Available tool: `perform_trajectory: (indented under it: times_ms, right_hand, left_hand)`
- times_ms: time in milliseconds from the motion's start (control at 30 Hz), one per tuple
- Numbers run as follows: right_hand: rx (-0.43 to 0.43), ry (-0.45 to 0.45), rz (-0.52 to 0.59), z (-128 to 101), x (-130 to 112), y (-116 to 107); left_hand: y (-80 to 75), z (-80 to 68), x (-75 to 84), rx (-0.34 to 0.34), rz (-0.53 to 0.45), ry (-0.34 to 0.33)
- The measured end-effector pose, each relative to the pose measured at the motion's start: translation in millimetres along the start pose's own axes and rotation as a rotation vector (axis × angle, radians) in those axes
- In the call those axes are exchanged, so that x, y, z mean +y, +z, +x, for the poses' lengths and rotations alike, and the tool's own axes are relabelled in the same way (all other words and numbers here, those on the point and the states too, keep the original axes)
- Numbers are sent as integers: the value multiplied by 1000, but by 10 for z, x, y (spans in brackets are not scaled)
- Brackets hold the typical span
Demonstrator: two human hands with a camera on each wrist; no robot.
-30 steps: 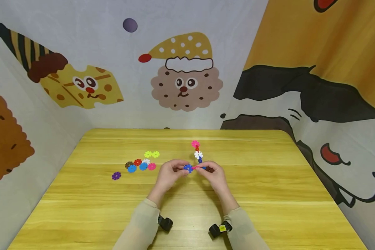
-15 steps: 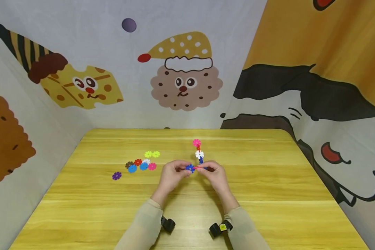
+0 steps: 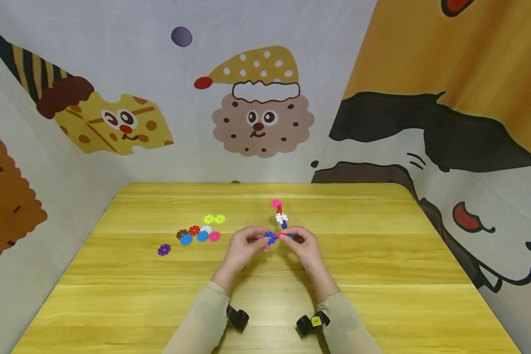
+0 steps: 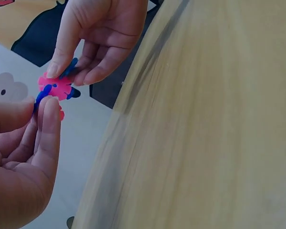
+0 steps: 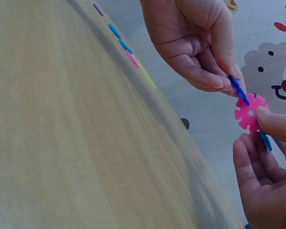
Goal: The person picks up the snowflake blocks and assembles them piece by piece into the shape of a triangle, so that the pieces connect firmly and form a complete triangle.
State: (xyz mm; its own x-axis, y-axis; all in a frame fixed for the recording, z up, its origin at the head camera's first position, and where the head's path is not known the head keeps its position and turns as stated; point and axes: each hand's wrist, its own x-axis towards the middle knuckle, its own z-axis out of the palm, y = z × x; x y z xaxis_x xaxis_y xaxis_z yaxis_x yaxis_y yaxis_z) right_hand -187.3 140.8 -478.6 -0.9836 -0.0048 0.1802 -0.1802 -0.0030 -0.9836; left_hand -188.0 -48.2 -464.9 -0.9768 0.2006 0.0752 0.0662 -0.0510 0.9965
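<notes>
My left hand [image 3: 244, 247] pinches a dark blue notched plastic disc [image 3: 271, 238] between thumb and fingers. Opposite it, my right hand [image 3: 304, 248] pinches a pink notched disc [image 5: 250, 113]. In the right wrist view the blue disc's edge meets the pink disc's rim; how deep it sits in a slot is unclear. A lighter blue disc [image 5: 265, 140] joins the pink one near the right fingers. Beyond the right hand a chain of linked discs extends: dark blue [image 3: 284, 224], white [image 3: 281, 218], red [image 3: 279, 210] and pink [image 3: 276, 203]. Fingers hide part of the assembly.
Loose discs lie on the wooden table [image 3: 128, 295] left of the hands: a purple one [image 3: 164, 250], a brown one [image 3: 182, 234], a red one [image 3: 194, 230], two yellow ones [image 3: 214, 219] and several more. Behind the table hangs a cartoon-printed cloth [image 3: 159, 59].
Over the last second my left hand and the dark blue disc have shifted slightly right, towards the pink disc. The chain has wavered a little. The loose discs stay where they were.
</notes>
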Motion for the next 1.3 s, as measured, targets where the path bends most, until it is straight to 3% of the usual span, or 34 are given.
perform_trajectory:
  times_ms: [200,333,433,567,800,967,1300]
  right_hand:
    - [38,-20,46,7,46,-19]
    - [73,18,123,15,53,-24]
    - [62,94,192,14,55,-20]
    - [-23,173,275,-7,52,10]
    - [-113,212,489,-50,41,80]
    - [-135,202,598,-52,63,112]
    - [-64,255,647,-51,58,140]
  left_hand:
    - [-12,31,-2,74,-61,-11]
    - [-31,46,12,108,-92,-27]
    - [-34,53,24,105,-101,-37]
    - [16,57,40,104,-138,-47]
    - [127,72,25,77,-178,-34]
    - [166,78,17,75,-181,-41]
    - [101,57,46,66,-86,-13]
